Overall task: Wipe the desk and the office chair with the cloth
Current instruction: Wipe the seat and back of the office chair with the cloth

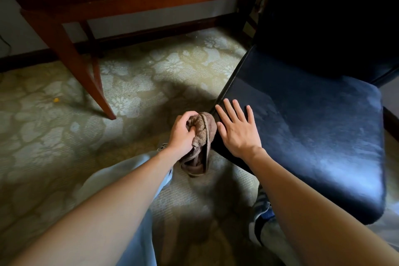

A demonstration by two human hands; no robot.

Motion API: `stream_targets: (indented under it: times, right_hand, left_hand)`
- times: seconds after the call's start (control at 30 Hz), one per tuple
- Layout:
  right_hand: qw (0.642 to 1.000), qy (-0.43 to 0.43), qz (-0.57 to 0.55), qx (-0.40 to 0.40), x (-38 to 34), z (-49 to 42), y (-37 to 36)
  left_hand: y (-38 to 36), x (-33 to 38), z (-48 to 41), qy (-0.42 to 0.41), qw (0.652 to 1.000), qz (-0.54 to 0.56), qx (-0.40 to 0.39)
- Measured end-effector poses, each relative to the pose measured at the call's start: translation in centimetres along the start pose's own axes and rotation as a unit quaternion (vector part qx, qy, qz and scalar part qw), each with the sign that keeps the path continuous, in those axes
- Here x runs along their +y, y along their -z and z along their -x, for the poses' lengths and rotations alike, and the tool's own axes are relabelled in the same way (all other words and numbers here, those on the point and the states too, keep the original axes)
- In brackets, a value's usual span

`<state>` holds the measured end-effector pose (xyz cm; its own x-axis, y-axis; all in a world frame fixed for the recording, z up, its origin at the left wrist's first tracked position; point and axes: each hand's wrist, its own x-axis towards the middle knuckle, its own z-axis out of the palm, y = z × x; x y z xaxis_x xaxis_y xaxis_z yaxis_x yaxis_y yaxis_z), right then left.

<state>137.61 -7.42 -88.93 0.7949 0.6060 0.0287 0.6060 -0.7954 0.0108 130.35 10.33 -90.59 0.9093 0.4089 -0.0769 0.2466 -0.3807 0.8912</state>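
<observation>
Cloth (201, 134), bunched, is gripped by left hand (182, 134) at frame centre; right hand (236, 128), fingers spread wide, rests flat on chair (313, 119) seat corner.

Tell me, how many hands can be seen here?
2. The left hand grips the brown cloth beside a corner of the chair seat; the right hand lies flat, fingers spread, on that seat.
</observation>
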Motion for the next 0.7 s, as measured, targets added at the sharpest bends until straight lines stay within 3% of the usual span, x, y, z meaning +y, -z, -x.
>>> stream_targets:
  times: [0.17,0.33,0.53,0.7]
  right_hand:
    - [1.000,0.008,-0.009,0.013,0.3,1.6,-0.1]
    - [0.997,0.004,-0.053,0.052,0.6,4.1,0.4]
    - [0.984,-0.092,-0.091,0.122,0.4,4.5,1.6]
    - [0.987,-0.122,-0.062,0.080,1.6,4.1,1.1]
  left_hand:
    - [0.4,-0.5,-1.4,0.088,0.994,0.051,0.041]
    - [-1.3,0.1,-1.1,0.059,0.997,0.036,-0.015]
    - [-4.2,1.4,0.7,0.048,0.998,0.046,-0.018]
    - [-5.8,2.6,1.6,0.049,0.997,0.051,-0.029]
